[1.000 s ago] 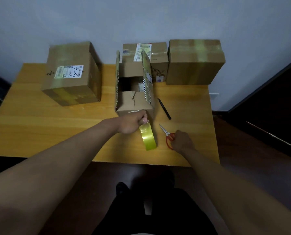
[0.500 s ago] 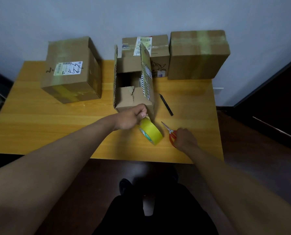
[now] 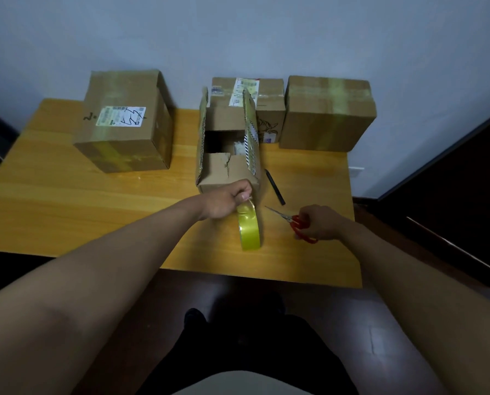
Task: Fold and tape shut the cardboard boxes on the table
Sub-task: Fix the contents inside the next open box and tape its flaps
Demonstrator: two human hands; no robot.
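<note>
An open cardboard box [image 3: 226, 169] stands mid-table with its long side flaps upright and its near end flap folded in, torn. My left hand [image 3: 224, 202] is at the box's near end and pinches the free end of a yellow tape roll [image 3: 249, 228], which hangs on edge just in front of the box. My right hand [image 3: 322, 223] grips the red handles of a pair of scissors [image 3: 291, 220], whose blades point left toward the roll. Three taped boxes stand behind: one at the left [image 3: 125, 121], one behind the open box [image 3: 269, 109], one at the right [image 3: 328, 114].
A black pen [image 3: 275, 187] lies on the wooden table [image 3: 67, 212] just right of the open box. The table's near edge runs in front of my hands. A dark doorway is at the right, and the wall stands close behind the boxes.
The tape roll has swung from tilted flat-side-up to hanging on edge under my left hand. My right hand has stayed on the scissors. The camera shifted slightly.
</note>
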